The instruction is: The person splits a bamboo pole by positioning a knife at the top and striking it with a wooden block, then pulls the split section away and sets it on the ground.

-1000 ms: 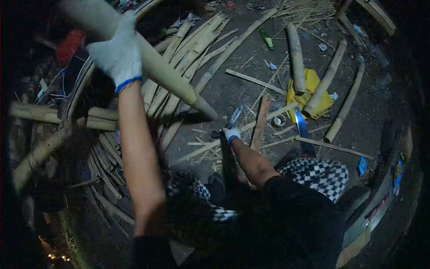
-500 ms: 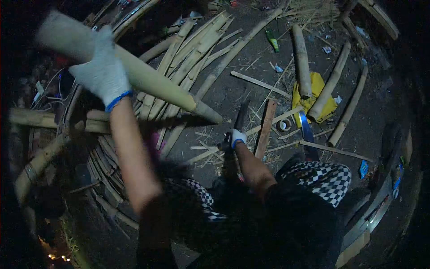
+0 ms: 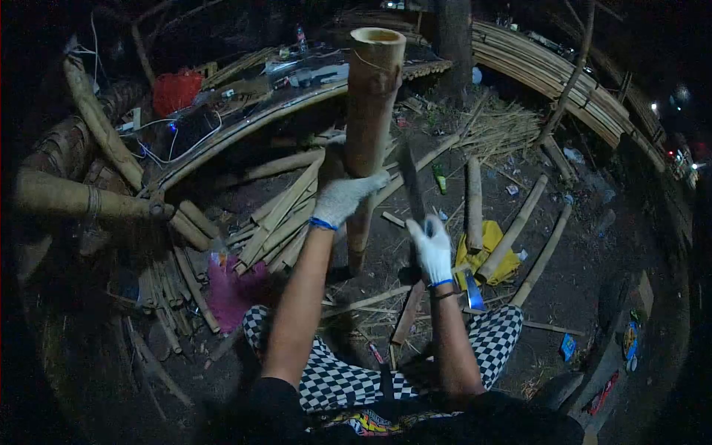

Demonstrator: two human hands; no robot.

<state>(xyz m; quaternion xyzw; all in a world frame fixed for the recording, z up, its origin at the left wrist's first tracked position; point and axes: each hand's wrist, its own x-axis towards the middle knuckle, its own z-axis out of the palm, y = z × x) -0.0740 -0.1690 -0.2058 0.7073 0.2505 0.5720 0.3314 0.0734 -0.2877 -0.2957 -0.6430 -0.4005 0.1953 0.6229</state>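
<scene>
A thick bamboo pole [image 3: 368, 111] stands nearly upright in front of me, its hollow cut end on top and its lower end near the ground. My left hand [image 3: 343, 199], in a white glove with a blue cuff, is wrapped round its middle. To the right, my gloved right hand [image 3: 432, 251] is closed on a machete, whose dark blade [image 3: 411, 178] points upward close beside the pole. The machete's handle is hidden inside the fist.
Split bamboo strips [image 3: 285, 219] lie behind the pole. At right, bamboo lengths [image 3: 475, 204] rest by a yellow sheet [image 3: 495, 256] and a blue-bladed tool [image 3: 473, 291]. A bamboo platform [image 3: 274, 100] holding clutter spans the back. Pink cloth [image 3: 231, 289] lies at left.
The bamboo pole has swung from a slant at the left to nearly upright in front. My right hand has risen from near the ground with the machete, and the view has tilted up.
</scene>
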